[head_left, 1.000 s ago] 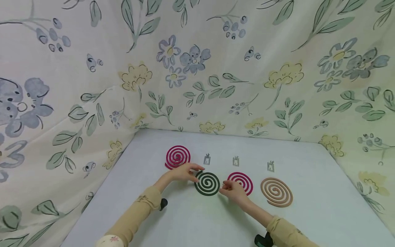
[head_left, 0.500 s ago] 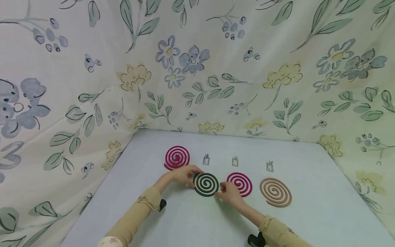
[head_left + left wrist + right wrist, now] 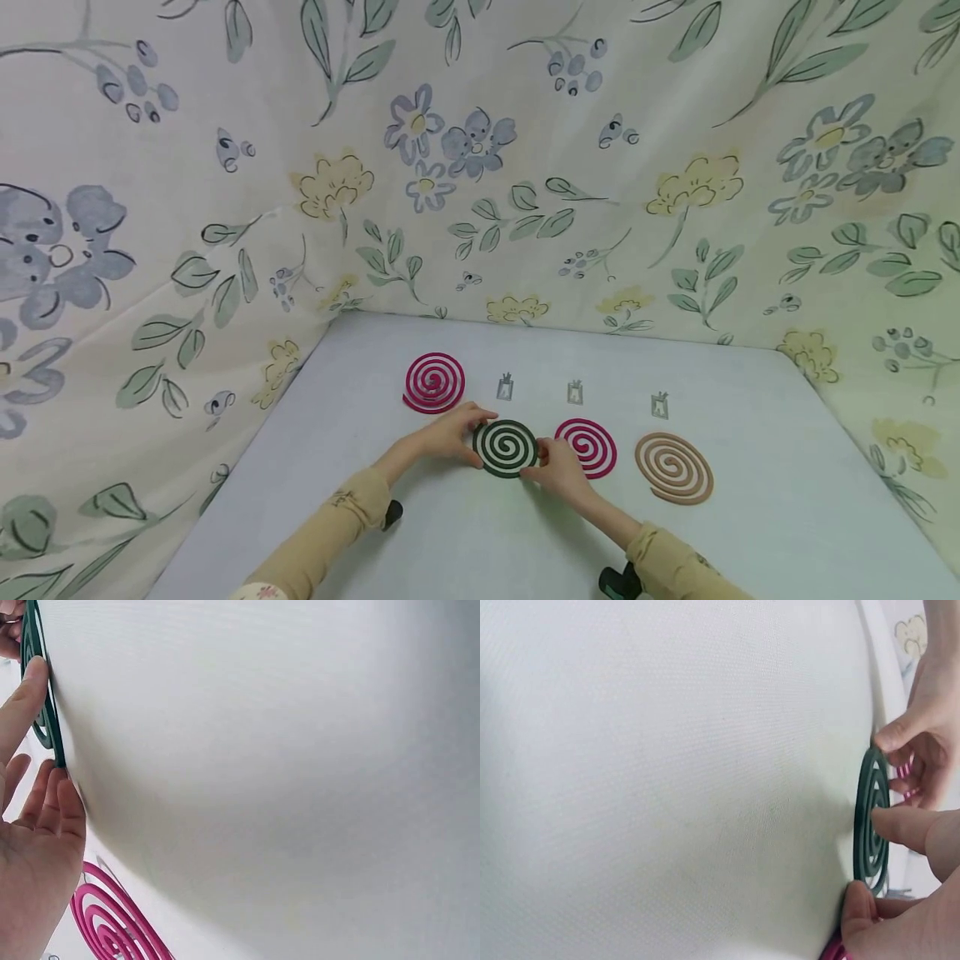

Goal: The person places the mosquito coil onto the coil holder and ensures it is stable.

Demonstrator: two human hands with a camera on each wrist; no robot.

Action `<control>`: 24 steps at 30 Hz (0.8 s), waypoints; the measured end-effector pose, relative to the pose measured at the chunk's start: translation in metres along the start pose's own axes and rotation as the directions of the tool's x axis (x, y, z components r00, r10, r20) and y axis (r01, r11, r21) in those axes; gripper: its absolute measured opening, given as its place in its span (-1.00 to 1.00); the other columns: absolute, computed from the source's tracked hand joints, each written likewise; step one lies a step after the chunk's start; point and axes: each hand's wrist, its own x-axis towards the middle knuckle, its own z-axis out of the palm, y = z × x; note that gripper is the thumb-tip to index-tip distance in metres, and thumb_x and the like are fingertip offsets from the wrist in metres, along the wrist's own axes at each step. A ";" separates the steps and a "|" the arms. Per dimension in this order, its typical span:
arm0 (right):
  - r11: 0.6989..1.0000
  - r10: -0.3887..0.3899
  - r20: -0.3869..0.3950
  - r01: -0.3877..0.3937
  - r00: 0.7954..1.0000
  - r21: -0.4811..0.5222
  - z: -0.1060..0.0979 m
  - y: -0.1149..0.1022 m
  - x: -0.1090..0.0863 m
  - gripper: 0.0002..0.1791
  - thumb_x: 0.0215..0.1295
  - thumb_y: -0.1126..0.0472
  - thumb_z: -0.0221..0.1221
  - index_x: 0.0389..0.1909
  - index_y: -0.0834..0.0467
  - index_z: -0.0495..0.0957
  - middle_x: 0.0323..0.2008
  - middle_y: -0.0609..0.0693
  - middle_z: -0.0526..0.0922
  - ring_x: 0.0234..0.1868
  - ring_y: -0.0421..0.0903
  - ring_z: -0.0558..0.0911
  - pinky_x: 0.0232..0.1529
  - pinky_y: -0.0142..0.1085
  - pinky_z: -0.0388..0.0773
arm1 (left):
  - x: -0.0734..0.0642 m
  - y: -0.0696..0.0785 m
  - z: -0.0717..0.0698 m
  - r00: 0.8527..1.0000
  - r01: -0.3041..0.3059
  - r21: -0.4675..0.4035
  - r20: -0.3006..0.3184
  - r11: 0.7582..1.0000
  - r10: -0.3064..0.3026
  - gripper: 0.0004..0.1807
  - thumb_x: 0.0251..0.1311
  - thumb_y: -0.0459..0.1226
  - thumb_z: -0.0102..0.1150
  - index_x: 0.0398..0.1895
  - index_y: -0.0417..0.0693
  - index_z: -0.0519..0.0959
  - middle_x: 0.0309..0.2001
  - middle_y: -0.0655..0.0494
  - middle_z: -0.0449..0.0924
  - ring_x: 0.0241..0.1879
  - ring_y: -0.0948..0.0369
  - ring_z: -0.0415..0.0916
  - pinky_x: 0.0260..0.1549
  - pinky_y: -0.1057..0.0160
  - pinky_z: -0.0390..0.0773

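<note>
A dark green mosquito coil (image 3: 506, 448) lies flat near the middle of the white table. My left hand (image 3: 448, 433) holds its left side, thumb low on the rim and index finger at the upper rim. On the opposite side my right hand (image 3: 564, 471) grips the edge between thumb and fingers. The left wrist view shows the green coil (image 3: 49, 724) nearly edge-on, the thumb overlapping it. In the right wrist view both hands meet the green coil (image 3: 861, 825). A pink coil (image 3: 591, 446) sits right beside the right hand, partly covered by its fingers.
Another pink coil (image 3: 434, 382) lies behind the left hand, and a tan coil (image 3: 672, 468) at the right. Three small metal coil stands (image 3: 505, 387) form a row farther back. Flowered cloth (image 3: 525, 250) hangs behind the white table (image 3: 465, 542).
My right hand has shifted left onto the green coil's edge. The left thumb has slid lower along the rim, spreading from the index finger. The coil has stayed nearly in place.
</note>
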 end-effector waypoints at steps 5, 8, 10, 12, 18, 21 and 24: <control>1.000 0.001 -0.001 -0.001 1.000 0.014 -0.001 0.001 0.000 -0.73 -0.13 0.36 0.41 -0.40 0.35 0.55 -0.63 -0.06 0.33 -0.54 -0.21 0.26 -0.56 -0.44 0.19 | -0.002 0.001 -0.002 0.999 0.046 -0.007 -0.010 0.999 -0.046 -0.16 -0.18 -0.26 0.52 0.26 -0.23 0.37 -0.03 -0.02 0.37 -0.12 0.17 0.36 -0.17 0.37 0.42; 1.000 -0.003 -0.005 0.003 1.000 -0.003 -0.001 0.001 0.000 -0.76 -0.14 0.37 0.41 -0.45 0.33 0.55 -0.64 -0.08 0.31 -0.53 -0.21 0.26 -0.55 -0.45 0.17 | -0.002 0.001 -0.004 0.998 0.070 0.015 0.000 0.997 -0.070 -0.21 -0.16 -0.25 0.51 0.23 -0.22 0.41 -0.06 0.02 0.37 -0.14 0.21 0.36 -0.16 0.38 0.44; 1.000 -0.012 -0.009 0.012 1.000 -0.008 -0.002 0.001 0.000 -0.77 -0.14 0.38 0.40 -0.49 0.32 0.53 -0.65 -0.09 0.29 -0.53 -0.20 0.25 -0.55 -0.44 0.16 | -0.002 0.001 -0.004 0.997 0.077 0.023 0.001 0.997 -0.077 -0.26 -0.16 -0.25 0.50 0.19 -0.21 0.45 -0.07 0.03 0.36 -0.14 0.23 0.35 -0.15 0.38 0.44; 1.000 -0.015 -0.011 0.014 1.000 -0.006 -0.002 0.001 -0.001 -0.78 -0.14 0.38 0.40 -0.48 0.33 0.54 -0.65 -0.08 0.29 -0.53 -0.20 0.24 -0.53 -0.44 0.15 | 0.000 0.000 -0.004 0.996 0.087 0.028 0.000 0.996 -0.087 -0.30 -0.15 -0.25 0.50 0.15 -0.18 0.49 -0.08 0.05 0.36 -0.14 0.25 0.34 -0.14 0.37 0.44; 1.000 -0.001 0.006 0.001 1.000 0.007 -0.004 -0.001 -0.002 -0.75 -0.11 0.39 0.39 -0.36 0.35 0.59 -0.63 -0.05 0.33 -0.50 -0.19 0.25 -0.51 -0.43 0.16 | 0.002 0.001 -0.002 0.993 0.116 0.014 -0.006 0.993 -0.116 -0.35 -0.15 -0.26 0.50 0.12 -0.12 0.52 -0.08 0.06 0.35 -0.13 0.25 0.35 -0.10 0.31 0.45; 1.000 0.012 0.026 -0.013 1.000 0.023 -0.005 -0.001 -0.001 -0.75 -0.09 0.38 0.38 -0.33 0.35 0.59 -0.63 -0.06 0.32 -0.51 -0.19 0.26 -0.53 -0.42 0.17 | 0.002 0.002 -0.002 0.992 0.128 0.006 -0.007 0.992 -0.128 -0.35 -0.15 -0.25 0.50 0.12 -0.11 0.52 -0.08 0.05 0.34 -0.13 0.24 0.33 -0.09 0.29 0.43; 0.999 0.023 0.039 -0.025 0.999 0.035 -0.005 0.000 -0.001 -0.74 -0.08 0.38 0.38 -0.31 0.35 0.60 -0.62 -0.06 0.32 -0.51 -0.19 0.26 -0.53 -0.42 0.18 | 0.002 0.003 -0.001 0.990 0.138 -0.003 -0.006 0.990 -0.138 -0.35 -0.16 -0.25 0.51 0.11 -0.10 0.53 -0.08 0.05 0.33 -0.13 0.24 0.32 -0.10 0.29 0.42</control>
